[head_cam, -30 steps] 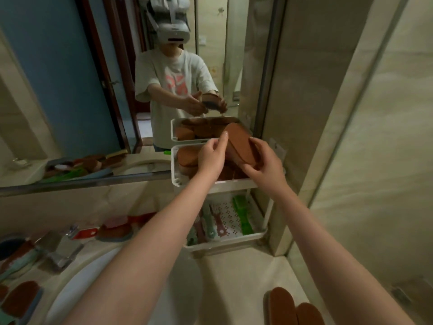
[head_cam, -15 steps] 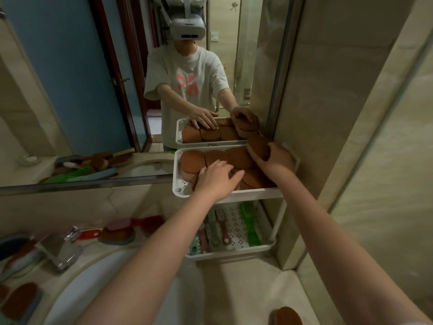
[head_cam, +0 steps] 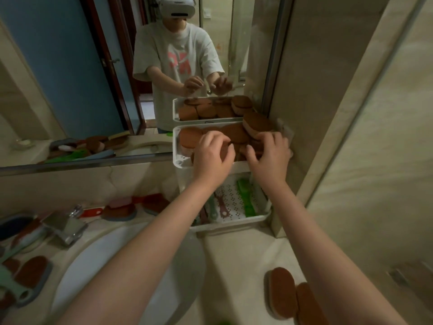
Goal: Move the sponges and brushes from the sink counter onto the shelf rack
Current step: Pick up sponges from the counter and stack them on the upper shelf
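Left hand [head_cam: 212,158] and right hand [head_cam: 269,156] down on the heap of brown oval sponges [head_cam: 234,133] in the white plastic top tray [head_cam: 179,160] of the shelf rack [head_cam: 234,225], fingers loosely curled, fingertips touching, gripping nothing visible. Could knock loose the thick brown sponge [head_cam: 256,125] perched tilted at the tray's back right corner with one careless nudge, or spill the crowded pile over the rim. Leaves two more brown sponges [head_cam: 281,294] waiting on the beige counter [head_cam: 234,254] below.

left hand [head_cam: 212,158], right hand [head_cam: 269,156] hide front sponges [head_cam: 235,134]; grip unclear.
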Available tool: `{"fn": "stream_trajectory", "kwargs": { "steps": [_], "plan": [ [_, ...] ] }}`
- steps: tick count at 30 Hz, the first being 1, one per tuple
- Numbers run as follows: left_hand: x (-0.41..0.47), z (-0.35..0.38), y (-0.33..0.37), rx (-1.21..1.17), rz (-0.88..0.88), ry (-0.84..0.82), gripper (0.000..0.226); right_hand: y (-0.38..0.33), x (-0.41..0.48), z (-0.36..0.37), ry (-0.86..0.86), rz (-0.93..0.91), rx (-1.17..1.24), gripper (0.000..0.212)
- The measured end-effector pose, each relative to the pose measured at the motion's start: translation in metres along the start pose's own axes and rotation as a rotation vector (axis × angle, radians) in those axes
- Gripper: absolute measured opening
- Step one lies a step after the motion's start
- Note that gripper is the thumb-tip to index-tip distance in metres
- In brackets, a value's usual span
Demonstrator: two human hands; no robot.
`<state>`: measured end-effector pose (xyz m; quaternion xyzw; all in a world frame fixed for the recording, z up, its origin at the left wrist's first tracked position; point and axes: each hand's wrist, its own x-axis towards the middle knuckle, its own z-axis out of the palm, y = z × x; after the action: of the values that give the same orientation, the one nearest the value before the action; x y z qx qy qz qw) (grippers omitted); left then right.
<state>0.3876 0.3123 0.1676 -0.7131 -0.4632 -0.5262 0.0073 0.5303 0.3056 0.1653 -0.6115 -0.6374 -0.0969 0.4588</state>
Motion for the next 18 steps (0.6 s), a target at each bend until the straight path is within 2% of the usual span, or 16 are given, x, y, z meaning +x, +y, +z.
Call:
{"fn": "stream_trajectory", "kwargs": {
  "steps": [5,8,12,14,18],
  "plan": [
    [-0.056,-0.006,0.009,-0.101,-0.009,-0.04,0.024,-0.001,-0.057,-0.002,0.035,-0.011,0.104,0.023],
    [-0.094,-0.003,0.005,-0.108,-0.083,-0.121,0.028,0.012,-0.101,0.002,-0.023,0.063,0.122,0.028],
    [-0.146,0.007,-0.006,-0.084,-0.25,-0.305,0.038,0.038,-0.156,0.004,-0.183,0.234,0.127,0.022],
    [-0.167,0.011,-0.011,-0.082,-0.329,-0.393,0.029,0.052,-0.178,0.003,-0.306,0.355,0.109,0.018],
    [-0.203,0.021,-0.02,-0.061,-0.46,-0.517,0.016,0.084,-0.217,0.003,-0.56,0.512,-0.07,0.035]
  ]
}}
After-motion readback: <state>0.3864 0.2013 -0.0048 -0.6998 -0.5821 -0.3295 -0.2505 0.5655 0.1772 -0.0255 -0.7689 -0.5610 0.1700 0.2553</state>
